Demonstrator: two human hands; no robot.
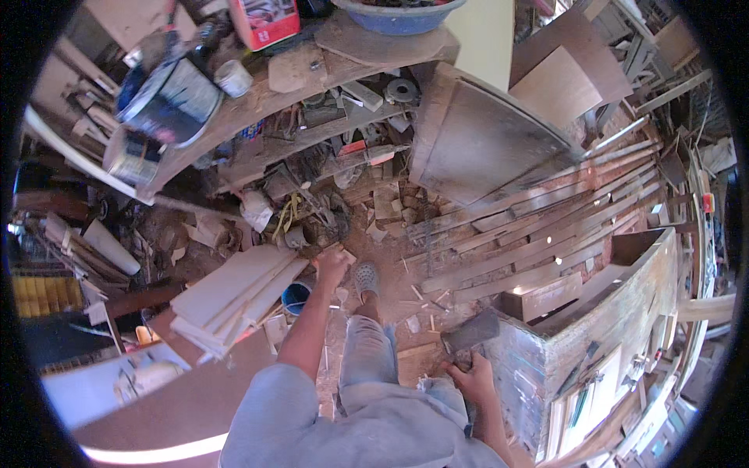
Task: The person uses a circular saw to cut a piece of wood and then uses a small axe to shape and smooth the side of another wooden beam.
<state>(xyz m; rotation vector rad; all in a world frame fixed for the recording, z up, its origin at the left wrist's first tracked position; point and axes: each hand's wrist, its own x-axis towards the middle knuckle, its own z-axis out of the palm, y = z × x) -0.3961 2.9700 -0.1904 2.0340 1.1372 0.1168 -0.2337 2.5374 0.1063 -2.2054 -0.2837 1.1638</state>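
Dark tool [471,332] in right hand [474,381], left hand [333,266] stretched forward

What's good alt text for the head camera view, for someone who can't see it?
In a cluttered workshop, a person's right hand seems to have a grip on a dark, flat-faced object beside a large, open-topped, paint-worn wooden box. The left hand extends forward near a stack of pale, flat wooden boards; a grey perforated clog shows nearby.

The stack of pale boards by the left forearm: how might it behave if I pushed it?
The stack of pale boards would probably slide and fan apart, since its edges are already uneven. Each board is likely stiff rather than floppy, judging by its flat face.
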